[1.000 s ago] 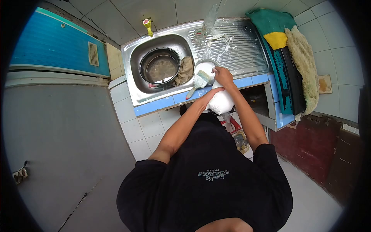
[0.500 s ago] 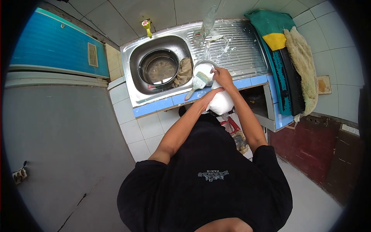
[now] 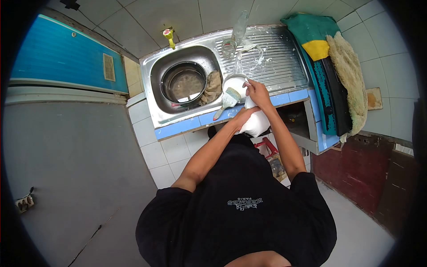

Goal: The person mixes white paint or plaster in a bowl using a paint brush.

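At the counter point(image 3: 178, 127), a white bag point(image 3: 256, 124) bulges below the fingers point(image 3: 252, 87).

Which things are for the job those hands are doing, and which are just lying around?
Probably for the job:
white bag
bowl
brush

Seemingly just lying around:
black pan
brown cloth
glass bottle
fluffy mat

one head-worn fisheye view, close above black shirt point(image 3: 240, 231), facing forward and down to hands point(image 3: 258, 94) and sink point(image 3: 213, 61)
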Tool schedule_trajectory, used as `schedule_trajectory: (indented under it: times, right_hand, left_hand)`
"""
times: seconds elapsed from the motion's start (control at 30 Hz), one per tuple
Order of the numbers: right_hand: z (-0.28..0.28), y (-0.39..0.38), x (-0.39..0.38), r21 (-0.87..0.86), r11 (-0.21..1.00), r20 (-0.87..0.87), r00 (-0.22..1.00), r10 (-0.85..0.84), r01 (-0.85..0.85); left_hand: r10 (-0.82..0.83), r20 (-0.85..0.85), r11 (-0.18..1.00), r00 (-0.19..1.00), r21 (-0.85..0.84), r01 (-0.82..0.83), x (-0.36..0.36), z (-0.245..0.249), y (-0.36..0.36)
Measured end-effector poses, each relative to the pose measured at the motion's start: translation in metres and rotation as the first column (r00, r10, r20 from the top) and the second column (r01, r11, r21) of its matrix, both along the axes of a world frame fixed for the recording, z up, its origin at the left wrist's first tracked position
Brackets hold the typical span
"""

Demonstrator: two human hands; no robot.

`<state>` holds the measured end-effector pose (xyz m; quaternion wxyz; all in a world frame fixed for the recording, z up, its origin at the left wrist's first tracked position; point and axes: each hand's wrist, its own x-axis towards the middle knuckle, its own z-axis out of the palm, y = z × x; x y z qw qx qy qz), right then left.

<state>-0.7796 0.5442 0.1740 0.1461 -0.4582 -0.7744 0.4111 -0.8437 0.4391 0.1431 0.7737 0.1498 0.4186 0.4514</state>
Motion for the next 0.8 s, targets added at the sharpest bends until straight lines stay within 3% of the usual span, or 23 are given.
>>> schedule_trajectory:
  times: [0.17,0.23,0.3,0.37,0.43,0.5,0.6,0.67,0.8]
  right_hand:
    - [0.030,0.003,0.017,0.005,0.998,-0.100,0.993,-0.064,0.065]
    - [0.034,0.010,0.029,-0.036,0.992,-0.108,0.987,-0.122,0.119]
    - [0.042,0.016,0.040,-0.035,0.991,-0.202,0.971,-0.131,0.127]
    - [0.077,0.020,0.047,-0.036,0.984,-0.219,0.959,-0.179,0.175]
    - [0.097,0.025,0.054,-0.040,0.978,-0.265,0.942,-0.207,0.204]
    - [0.112,0.034,0.061,0.027,0.963,-0.292,0.923,-0.249,0.268]
    - [0.129,0.050,0.069,0.062,0.951,-0.371,0.891,-0.260,0.303]
    - [0.139,0.060,0.071,0.130,0.931,-0.409,0.874,-0.263,0.341]
    - [0.157,0.090,0.064,0.176,0.908,-0.392,0.873,-0.289,0.380]
  left_hand:
    - [-0.015,-0.140,0.998,0.990,0.062,0.024,0.006,0.010,0.010]
    - [0.026,-0.317,0.974,0.948,0.220,0.047,0.014,0.010,0.018]
    - [0.060,-0.362,0.954,0.930,0.295,0.054,0.015,0.020,0.029]
    - [0.014,-0.589,0.947,0.808,0.267,0.178,0.012,0.051,0.040]
    - [0.044,-0.639,0.942,0.768,0.282,0.181,0.014,0.052,0.058]
    - [-0.006,-0.752,0.907,0.659,0.273,0.320,0.012,0.072,0.078]
    - [0.015,-0.781,0.896,0.625,0.288,0.338,0.011,0.104,0.102]
    - [0.076,-0.811,0.876,0.581,0.332,0.349,0.014,0.094,0.122]
    - [0.071,-0.776,0.843,0.627,0.383,0.378,0.005,0.104,0.163]
